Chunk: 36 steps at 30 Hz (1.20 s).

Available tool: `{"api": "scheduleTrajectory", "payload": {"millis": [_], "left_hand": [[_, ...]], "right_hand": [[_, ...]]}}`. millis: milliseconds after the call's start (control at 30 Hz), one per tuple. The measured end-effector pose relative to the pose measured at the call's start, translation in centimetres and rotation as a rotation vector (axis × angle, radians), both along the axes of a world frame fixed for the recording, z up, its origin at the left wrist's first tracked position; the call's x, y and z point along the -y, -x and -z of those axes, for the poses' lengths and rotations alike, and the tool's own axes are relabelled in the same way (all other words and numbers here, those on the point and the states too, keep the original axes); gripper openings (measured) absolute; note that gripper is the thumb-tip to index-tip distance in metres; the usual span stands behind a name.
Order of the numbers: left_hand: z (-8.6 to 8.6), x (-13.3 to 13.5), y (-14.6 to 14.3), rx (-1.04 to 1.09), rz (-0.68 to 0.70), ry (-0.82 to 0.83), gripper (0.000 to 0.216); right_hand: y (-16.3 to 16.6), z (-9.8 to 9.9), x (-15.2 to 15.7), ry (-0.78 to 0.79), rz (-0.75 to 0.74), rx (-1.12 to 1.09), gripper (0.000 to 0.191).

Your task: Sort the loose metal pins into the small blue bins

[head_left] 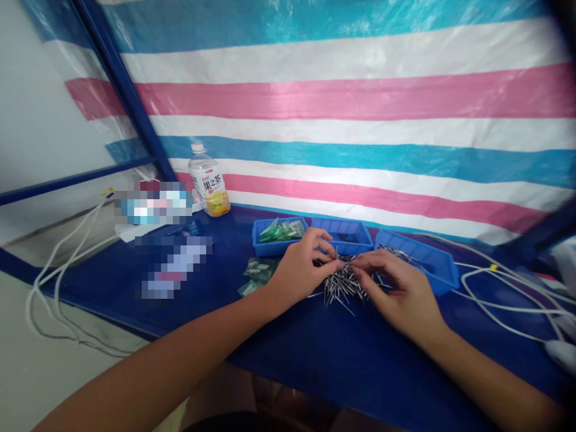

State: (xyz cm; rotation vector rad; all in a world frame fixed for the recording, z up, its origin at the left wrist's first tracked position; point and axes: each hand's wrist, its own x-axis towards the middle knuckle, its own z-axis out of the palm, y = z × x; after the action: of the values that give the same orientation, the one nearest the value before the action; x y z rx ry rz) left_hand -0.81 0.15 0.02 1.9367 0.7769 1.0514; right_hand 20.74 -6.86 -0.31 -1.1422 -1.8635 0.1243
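A heap of thin silvery metal pins (341, 289) lies on the dark blue table (288, 354), spread in all directions. My left hand (299, 267) is over the heap's left side, its thumb and fingers closed around thin metal pins, one of which sticks up by the fingertips. From the right, my right hand (400, 288) reaches in with thumb and fingers pinched at the pins, close to the left thumb. Exactly how many pins each hand holds is too small to tell. Behind the hands stand a blue tray with green packets (281, 230), a middle blue tray (346, 227) and a right blue tray (434, 264) with more pins.
Greenish plastic bags (258, 273) lie left of the heap. A drink bottle (209, 180) stands at the back left, near blurred-out items. White cables (499, 288) run along the right, others hang at the left. A striped sheet (342, 102) closes off the back.
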Motion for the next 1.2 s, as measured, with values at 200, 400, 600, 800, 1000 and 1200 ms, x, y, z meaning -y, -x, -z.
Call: {"api": "scheduleTrajectory", "payload": {"millis": [200, 400, 600, 800, 1000, 1200], "left_hand": [[-0.30, 0.02, 0.10, -0.061, -0.004, -0.097, 0.026], [-0.47, 0.28, -0.05, -0.085, 0.026, -0.143, 0.026], [-0.55, 0.37, 0.04, -0.065, 0.047, -0.161, 0.033], [-0.23, 0.55, -0.24, 0.018, 0.123, -0.153, 0.038], [-0.61, 0.75, -0.22, 0.040, 0.084, -0.170, 0.043], [-0.67, 0.89, 0.08, -0.164, 0.077, -0.230, 0.026]], "right_hand": [[-0.02, -0.07, 0.09, 0.009, 0.012, -0.017, 0.009], [-0.14, 0.07, -0.27, 0.076, 0.049, 0.037, 0.007], [-0.23, 0.37, -0.46, 0.271, 0.037, -0.032, 0.008], [0.17, 0.34, -0.19, 0.312, -0.020, -0.057, 0.008], [0.13, 0.02, -0.11, 0.282, -0.009, -0.132, 0.034], [-0.22, 0.04, 0.01, 0.203, 0.121, -0.129, 0.020]]}}
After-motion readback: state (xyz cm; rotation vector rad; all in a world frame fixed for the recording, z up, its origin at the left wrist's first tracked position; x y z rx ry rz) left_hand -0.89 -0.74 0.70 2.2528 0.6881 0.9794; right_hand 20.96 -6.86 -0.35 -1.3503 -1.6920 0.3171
